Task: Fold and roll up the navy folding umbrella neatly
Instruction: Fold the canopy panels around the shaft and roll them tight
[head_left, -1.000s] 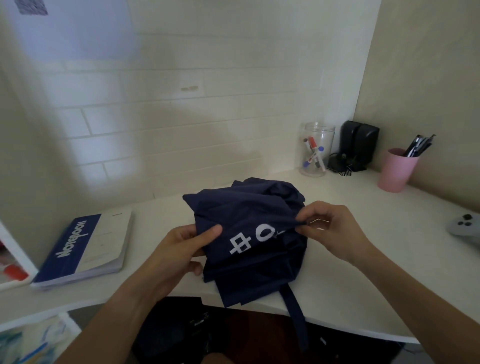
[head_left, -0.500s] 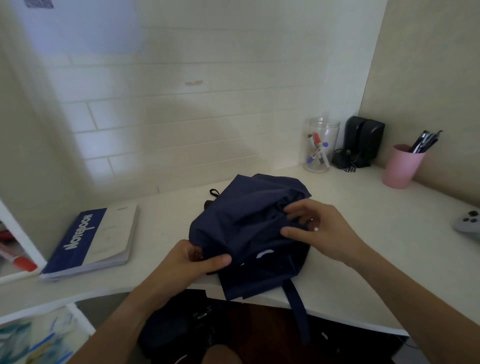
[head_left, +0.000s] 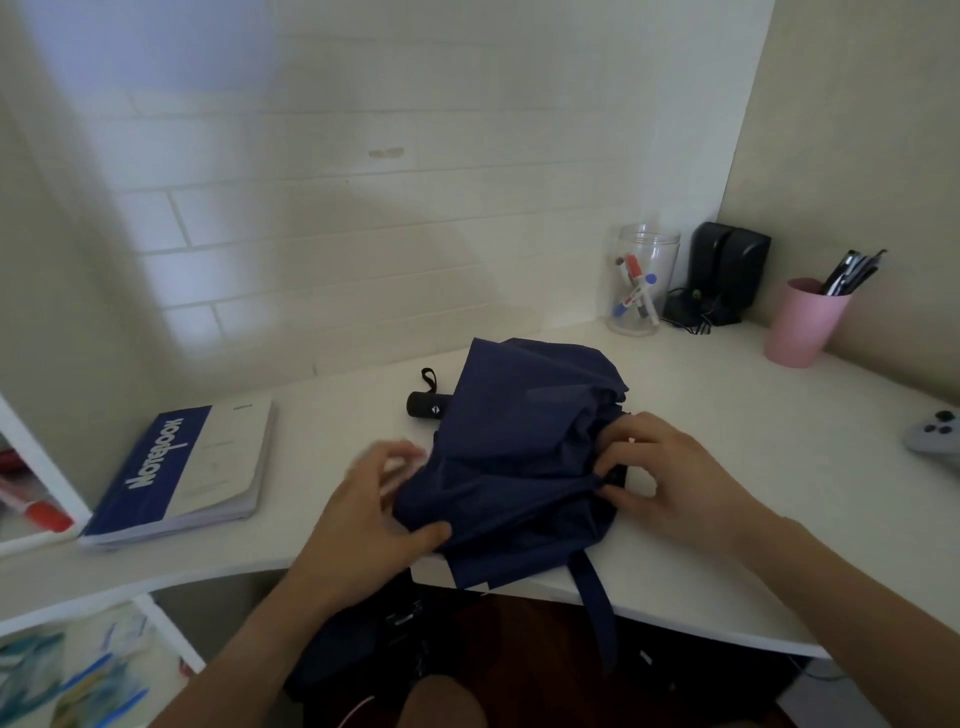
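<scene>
The navy folding umbrella (head_left: 519, 457) lies collapsed and loosely bunched on the white desk (head_left: 727, 415), its black handle (head_left: 427, 405) with a wrist loop pointing to the far left. Its navy closing strap (head_left: 592, 597) hangs over the desk's front edge. My left hand (head_left: 374, 514) holds the canopy's near left edge, thumb on the cloth; its fingers are blurred. My right hand (head_left: 670, 478) pinches the cloth folds at the canopy's right side.
A blue and white notebook (head_left: 182, 473) lies at the left. A clear jar of markers (head_left: 641, 280), black speakers (head_left: 727, 270) and a pink cup of pens (head_left: 805, 322) stand at the back right. A grey controller (head_left: 935, 436) sits at the right edge.
The umbrella has been lowered flat onto the desk and turned, so its handle now shows and the white print is hidden. Both hands shifted along the cloth's edges.
</scene>
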